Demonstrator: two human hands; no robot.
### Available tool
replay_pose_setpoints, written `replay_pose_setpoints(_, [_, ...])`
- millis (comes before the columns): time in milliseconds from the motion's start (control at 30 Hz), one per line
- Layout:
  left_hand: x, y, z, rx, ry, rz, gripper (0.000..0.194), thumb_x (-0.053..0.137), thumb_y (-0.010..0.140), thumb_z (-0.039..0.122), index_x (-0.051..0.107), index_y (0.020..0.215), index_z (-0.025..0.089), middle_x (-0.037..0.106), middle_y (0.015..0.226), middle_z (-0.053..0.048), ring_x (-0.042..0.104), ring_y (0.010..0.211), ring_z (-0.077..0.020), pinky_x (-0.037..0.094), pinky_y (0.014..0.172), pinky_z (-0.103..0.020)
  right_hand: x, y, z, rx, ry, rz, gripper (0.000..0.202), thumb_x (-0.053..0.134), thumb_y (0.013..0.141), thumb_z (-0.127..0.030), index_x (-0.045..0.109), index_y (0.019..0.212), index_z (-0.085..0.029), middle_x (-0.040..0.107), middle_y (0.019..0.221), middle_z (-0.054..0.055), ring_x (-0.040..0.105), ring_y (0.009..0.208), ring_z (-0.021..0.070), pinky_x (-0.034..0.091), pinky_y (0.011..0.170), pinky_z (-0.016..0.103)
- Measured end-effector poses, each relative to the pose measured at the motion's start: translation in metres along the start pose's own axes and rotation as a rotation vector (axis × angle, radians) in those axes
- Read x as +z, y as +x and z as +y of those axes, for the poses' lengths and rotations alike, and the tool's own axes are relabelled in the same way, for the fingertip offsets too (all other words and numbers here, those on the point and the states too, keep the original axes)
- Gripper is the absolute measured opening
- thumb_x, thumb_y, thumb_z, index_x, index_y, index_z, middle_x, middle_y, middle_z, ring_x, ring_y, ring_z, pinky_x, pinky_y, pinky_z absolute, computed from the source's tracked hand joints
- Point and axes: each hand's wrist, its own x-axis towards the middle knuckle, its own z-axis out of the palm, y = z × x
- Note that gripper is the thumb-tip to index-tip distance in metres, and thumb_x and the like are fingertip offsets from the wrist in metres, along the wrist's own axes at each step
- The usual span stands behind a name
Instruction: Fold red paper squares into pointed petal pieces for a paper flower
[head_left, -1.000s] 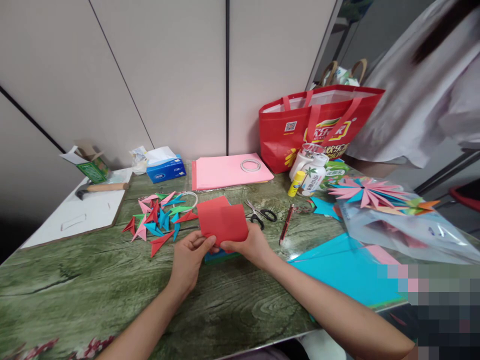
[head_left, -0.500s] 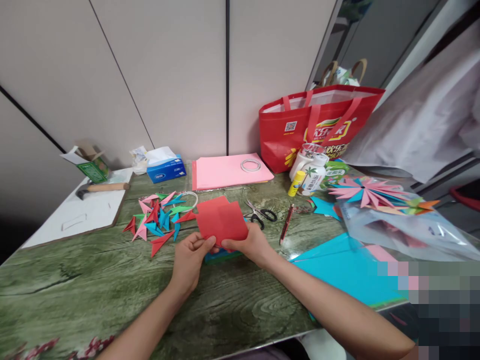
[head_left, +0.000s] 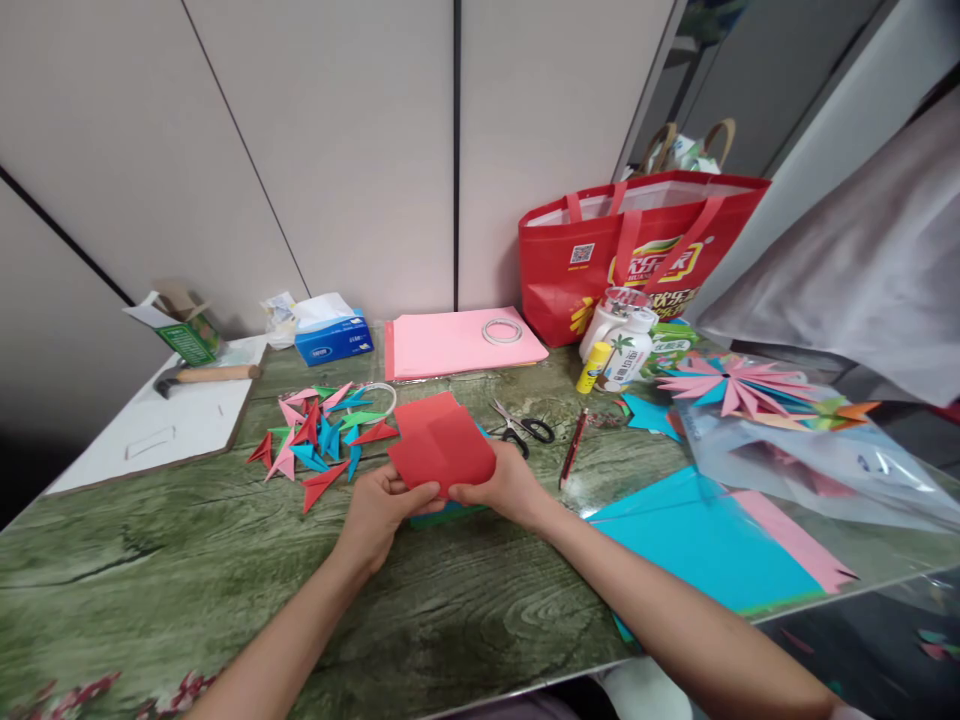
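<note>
Red paper (head_left: 441,445), apparently two overlapping sheets with offset edges, is held up above the table between my hands. My left hand (head_left: 386,505) pinches its lower left edge, thumb on top. At the lower right edge my right hand (head_left: 502,487) grips it the same way, its thumb almost meeting the left one. Partly hidden under the red paper lies a blue and green paper stack (head_left: 450,514). Left of it spreads a pile of folded paper pieces (head_left: 319,435) in red, pink, blue and green. Black-handled scissors (head_left: 525,428) lie just beyond my right hand.
Behind lie pink sheets (head_left: 450,345) with a tape roll (head_left: 501,331). A tissue box (head_left: 334,340) and a hammer (head_left: 217,373) are at left. A red bag (head_left: 570,270), glue stick (head_left: 594,367), pen (head_left: 574,450), blue sheets (head_left: 697,545) and a paper star (head_left: 727,385) are at right.
The red paper has turned slightly and its two layers lie closer together. Both thumbs have shifted a little along its lower edge. At far right, the hanging pale cloth has moved.
</note>
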Motion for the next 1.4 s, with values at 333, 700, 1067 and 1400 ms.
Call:
replay_pose_setpoints(333, [0.005, -0.002, -0.006, 0.137, -0.094, 0.131, 0.037, 0.079, 0.049, 0.019, 0.065, 0.083, 0.011, 0.073, 0.073, -0.005, 0.067, 0.063, -0.0191, 0.057, 0.061, -0.029, 0.008, -0.004, 0.005, -0.111, -0.193, 0.236, 0.052, 0.072, 0.049, -0.026, 0.049, 0.095, -0.016, 0.058, 0.078, 0.001, 0.053, 0.068, 0.0166, 0.042, 0.06, 0.026])
replay_pose_setpoints(700, [0.005, -0.003, -0.002, 0.105, -0.135, 0.163, 0.038, 0.079, 0.048, 0.015, 0.064, 0.082, 0.01, 0.073, 0.072, -0.005, 0.067, 0.057, -0.0177, 0.056, 0.054, -0.026, 0.012, 0.001, 0.009, 0.022, 0.115, 0.125, 0.046, 0.068, 0.05, -0.017, 0.045, 0.089, -0.019, 0.058, 0.067, -0.004, 0.055, 0.054, 0.012, 0.043, 0.047, 0.02])
replay_pose_setpoints(1067, [0.002, -0.001, 0.001, 0.132, -0.103, 0.212, 0.035, 0.079, 0.046, 0.016, 0.065, 0.078, 0.012, 0.073, 0.068, -0.002, 0.065, 0.053, -0.0156, 0.055, 0.05, -0.024, 0.007, -0.001, 0.0, 0.129, 0.385, -0.056, 0.045, 0.075, 0.047, -0.02, 0.053, 0.086, -0.017, 0.066, 0.073, -0.002, 0.062, 0.062, 0.0143, 0.051, 0.062, 0.027])
replay_pose_setpoints(1400, [0.005, -0.005, -0.002, 0.148, -0.017, 0.074, 0.044, 0.076, 0.052, 0.015, 0.058, 0.092, 0.014, 0.074, 0.077, -0.006, 0.068, 0.069, -0.0209, 0.055, 0.067, -0.031, 0.013, 0.0, 0.004, 0.148, 0.405, 0.039, 0.039, 0.077, 0.046, -0.029, 0.057, 0.075, -0.015, 0.061, 0.062, -0.003, 0.055, 0.05, 0.0121, 0.049, 0.051, 0.027])
